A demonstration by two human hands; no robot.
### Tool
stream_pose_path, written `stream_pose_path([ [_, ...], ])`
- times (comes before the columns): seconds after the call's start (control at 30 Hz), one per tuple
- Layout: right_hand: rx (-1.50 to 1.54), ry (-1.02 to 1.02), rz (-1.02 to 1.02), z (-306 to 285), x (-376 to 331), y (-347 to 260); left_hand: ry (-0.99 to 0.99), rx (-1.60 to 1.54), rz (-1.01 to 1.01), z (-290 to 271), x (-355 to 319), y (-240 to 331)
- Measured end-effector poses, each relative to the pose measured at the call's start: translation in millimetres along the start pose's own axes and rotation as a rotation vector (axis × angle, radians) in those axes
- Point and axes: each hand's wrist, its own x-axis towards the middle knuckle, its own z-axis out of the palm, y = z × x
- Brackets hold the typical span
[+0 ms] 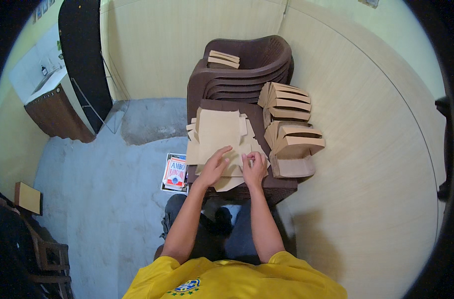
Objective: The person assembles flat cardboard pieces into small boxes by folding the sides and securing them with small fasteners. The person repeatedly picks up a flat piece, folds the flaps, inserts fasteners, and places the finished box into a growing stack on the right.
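Observation:
Flat, die-cut sheets of brown cardboard (218, 127) lie in a loose stack before me, with slots and flaps along their edges. Over the lower left part of the top sheet is my left hand (214, 168), open, its fingers stretched forward and the thumb apart. My right hand (255, 168) is at the sheets' lower right, its fingers curled in towards the thumb. Whatever it may pinch there is too small to make out. Both hands are close together, a short gap between them.
Stacked brown plastic chairs (242, 77) bear the sheets. Folded cardboard boxes (289, 102) and more folded boxes (296, 149) stand at the right, beside the wall. Left of the chairs, a white basket (163, 188) holds a printed card box (176, 172). A small carton (28, 198) sits far left.

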Motion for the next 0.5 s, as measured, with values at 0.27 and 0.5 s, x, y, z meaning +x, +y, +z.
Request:
stream_pose_path([
  [0.27,0.163,-0.340,-0.294,-42,-5,17,0.621,0.642,0.084,-32,-83,30],
  [0.5,-0.034,-0.354,-0.351,-50,-16,13,0.560,0.267,0.070,-23,-80,6],
])
